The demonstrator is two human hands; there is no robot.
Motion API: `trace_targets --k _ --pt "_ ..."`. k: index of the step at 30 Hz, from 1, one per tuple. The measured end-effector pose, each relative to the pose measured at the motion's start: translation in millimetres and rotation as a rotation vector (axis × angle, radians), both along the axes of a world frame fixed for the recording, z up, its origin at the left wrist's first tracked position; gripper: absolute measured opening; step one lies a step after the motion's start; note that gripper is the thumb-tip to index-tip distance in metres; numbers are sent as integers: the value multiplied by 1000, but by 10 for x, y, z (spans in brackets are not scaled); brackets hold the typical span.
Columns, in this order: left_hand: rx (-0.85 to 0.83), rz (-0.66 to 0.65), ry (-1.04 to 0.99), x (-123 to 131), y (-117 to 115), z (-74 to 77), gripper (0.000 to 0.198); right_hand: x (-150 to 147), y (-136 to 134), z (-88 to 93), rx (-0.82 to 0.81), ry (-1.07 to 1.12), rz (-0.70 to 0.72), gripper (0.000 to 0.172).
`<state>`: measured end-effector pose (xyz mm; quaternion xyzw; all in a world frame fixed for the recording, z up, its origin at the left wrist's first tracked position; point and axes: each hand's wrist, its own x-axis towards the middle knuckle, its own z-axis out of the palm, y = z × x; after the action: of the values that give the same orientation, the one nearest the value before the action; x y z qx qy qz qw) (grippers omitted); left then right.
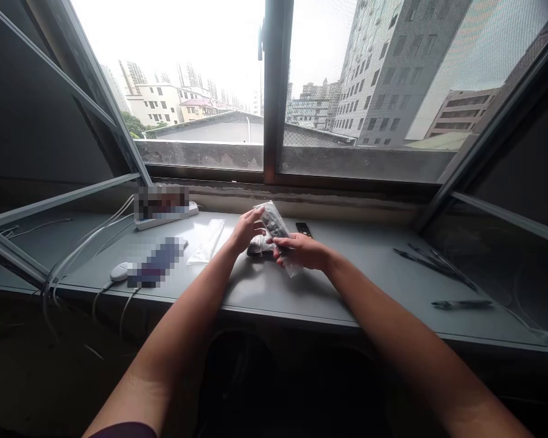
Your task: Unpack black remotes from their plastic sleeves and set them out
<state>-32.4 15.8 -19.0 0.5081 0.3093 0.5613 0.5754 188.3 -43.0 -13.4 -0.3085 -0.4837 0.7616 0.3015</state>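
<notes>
A clear plastic bag (pixel 274 219) with a dark object inside is held tilted above the desk; the object's kind is hard to make out. My right hand (pixel 301 250) is closed around its lower part, thumb on top, with the bag's loose end hanging below. At the upper left edge of the bag, the curled fingers of my left hand (pixel 247 230) grip the plastic. Under and between the hands lies another dark bundle in clear wrapping (pixel 259 246), partly hidden. Just behind my right hand is a black remote control (pixel 304 229).
White plastic bags (pixel 207 242) lie left of my left arm. Further left are a blurred-out phone-like item (pixel 158 264), a round white charger (pixel 119 272), cables and a power strip (pixel 167 217). Dark cables (pixel 433 264) and a pen-like item (pixel 461 305) lie right. Metal frames flank the desk; a window stands behind.
</notes>
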Motion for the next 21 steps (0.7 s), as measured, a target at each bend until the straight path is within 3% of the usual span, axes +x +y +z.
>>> trace_targets --k 11,21 --pt "-87 147 6 -36 96 -49 47 24 36 -78 46 -43 129 40" --pt "-39 130 38 -50 118 -77 51 13 20 -53 35 -53 107 45"
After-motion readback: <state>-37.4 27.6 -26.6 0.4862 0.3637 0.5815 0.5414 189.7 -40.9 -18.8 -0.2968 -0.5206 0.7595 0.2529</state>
